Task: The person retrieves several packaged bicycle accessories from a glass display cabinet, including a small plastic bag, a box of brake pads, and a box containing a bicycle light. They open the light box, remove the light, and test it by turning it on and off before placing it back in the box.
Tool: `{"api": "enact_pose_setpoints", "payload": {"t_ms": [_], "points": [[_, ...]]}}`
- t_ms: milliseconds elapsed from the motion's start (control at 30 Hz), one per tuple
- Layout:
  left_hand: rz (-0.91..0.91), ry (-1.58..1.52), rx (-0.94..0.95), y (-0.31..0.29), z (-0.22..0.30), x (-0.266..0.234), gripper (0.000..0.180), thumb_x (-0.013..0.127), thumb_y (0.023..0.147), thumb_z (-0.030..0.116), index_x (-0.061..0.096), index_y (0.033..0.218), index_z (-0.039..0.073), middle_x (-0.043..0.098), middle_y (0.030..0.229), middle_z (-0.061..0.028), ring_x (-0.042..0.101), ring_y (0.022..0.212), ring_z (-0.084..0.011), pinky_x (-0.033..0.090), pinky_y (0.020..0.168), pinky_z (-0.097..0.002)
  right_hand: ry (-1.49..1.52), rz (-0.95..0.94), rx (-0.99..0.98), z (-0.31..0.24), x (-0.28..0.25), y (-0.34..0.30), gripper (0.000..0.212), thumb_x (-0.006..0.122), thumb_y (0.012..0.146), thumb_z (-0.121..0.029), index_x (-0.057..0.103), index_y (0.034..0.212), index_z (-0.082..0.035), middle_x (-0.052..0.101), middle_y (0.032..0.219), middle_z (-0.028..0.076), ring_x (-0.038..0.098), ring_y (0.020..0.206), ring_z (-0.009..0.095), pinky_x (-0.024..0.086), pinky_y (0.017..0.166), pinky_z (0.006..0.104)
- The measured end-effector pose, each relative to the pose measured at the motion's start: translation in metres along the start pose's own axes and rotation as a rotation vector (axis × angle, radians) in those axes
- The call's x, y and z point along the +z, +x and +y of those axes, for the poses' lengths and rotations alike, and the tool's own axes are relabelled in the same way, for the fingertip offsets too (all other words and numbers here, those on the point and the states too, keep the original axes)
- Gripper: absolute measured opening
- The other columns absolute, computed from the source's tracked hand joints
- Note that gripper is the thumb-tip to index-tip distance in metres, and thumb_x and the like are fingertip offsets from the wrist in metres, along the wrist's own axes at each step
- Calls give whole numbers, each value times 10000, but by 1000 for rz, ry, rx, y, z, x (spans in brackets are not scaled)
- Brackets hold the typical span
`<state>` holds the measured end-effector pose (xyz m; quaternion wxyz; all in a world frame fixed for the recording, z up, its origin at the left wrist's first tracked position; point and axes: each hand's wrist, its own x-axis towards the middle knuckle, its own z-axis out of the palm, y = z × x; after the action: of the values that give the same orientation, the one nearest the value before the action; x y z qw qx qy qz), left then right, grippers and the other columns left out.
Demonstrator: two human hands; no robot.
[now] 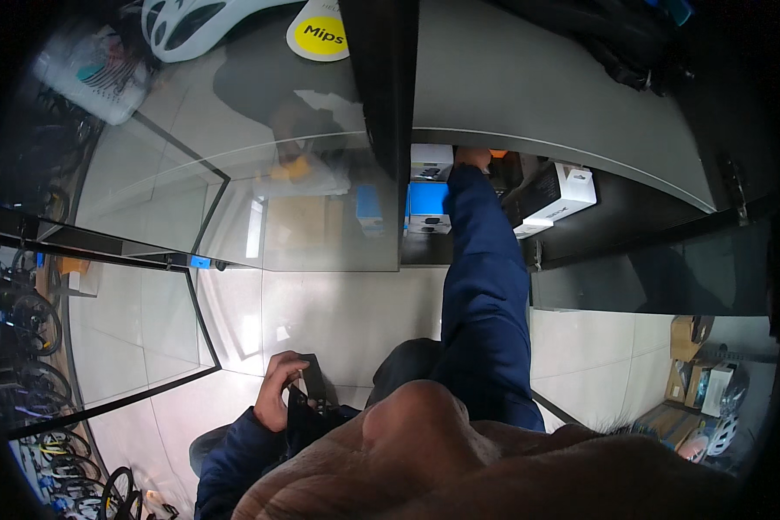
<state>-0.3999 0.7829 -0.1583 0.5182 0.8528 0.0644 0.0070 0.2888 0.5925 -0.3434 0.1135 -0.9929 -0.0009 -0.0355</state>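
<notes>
My right arm stretches forward into a dark cabinet beneath a grey top. Only the back of my right hand [471, 158] shows at the opening; its fingers are hidden inside. Just left of it stand a white box [431, 159] and a blue-and-white box [429, 198]. To its right a black-and-white box [556, 196] lies tilted, and a small orange thing [498, 153] shows beside the hand. Lower left, near my body, my left hand [274, 389] is closed around a dark, flat, straight-edged object [311, 376] whose kind I cannot make out.
A glossy dark panel [321, 208] borders the opening on the left. A white helmet [204, 22] and a tag with a yellow disc [318, 33] are at the top. Pale floor tiles [347, 303] lie below. Bicycles [43, 381] line the far left; boxes [702, 381] stand far right.
</notes>
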Motion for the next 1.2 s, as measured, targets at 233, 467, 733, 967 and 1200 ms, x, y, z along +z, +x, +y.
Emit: {"api": "enact_pose_setpoints", "payload": {"t_ms": [233,467,733,967,1200], "points": [[40,-72,-29,3,5,2,653,831,747,27,577,1348,48,483,1398,-190,558,1273,-314,487,1060,-388,-13,450,-253,7,-52,-8,351,546,1055,-377,785,1133,-132,778,1151,123,763,1020,342,623,782,460],[54,-175,-21,39,67,-12,768,825,673,-18,555,1390,31,411,1478,-194,507,1384,-333,433,1174,-416,-53,389,-401,46,-205,-90,476,644,962,-424,690,1193,-11,753,1044,220,744,874,396,611,736,499],[170,-228,156,55,63,-53,710,866,769,162,581,1417,101,424,1465,-163,476,1386,-319,471,1126,-427,322,120,-808,27,-402,-296,126,638,996,-117,637,1082,-25,707,818,223,696,743,456,545,652,471],[335,-341,241,40,8,-82,674,873,800,207,573,1399,128,415,1434,-133,490,1354,-288,479,1098,-439,507,-115,-1135,-132,-536,-419,103,696,961,-70,665,1032,-2,696,835,152,704,715,272,536,688,326],[470,-404,285,27,-23,-111,661,872,795,167,584,1386,96,426,1418,-129,511,1340,-289,495,1084,-457,639,333,-1535,-383,-575,-470,117,707,966,-113,695,1054,-37,733,900,156,754,814,310,565,726,356]]}}
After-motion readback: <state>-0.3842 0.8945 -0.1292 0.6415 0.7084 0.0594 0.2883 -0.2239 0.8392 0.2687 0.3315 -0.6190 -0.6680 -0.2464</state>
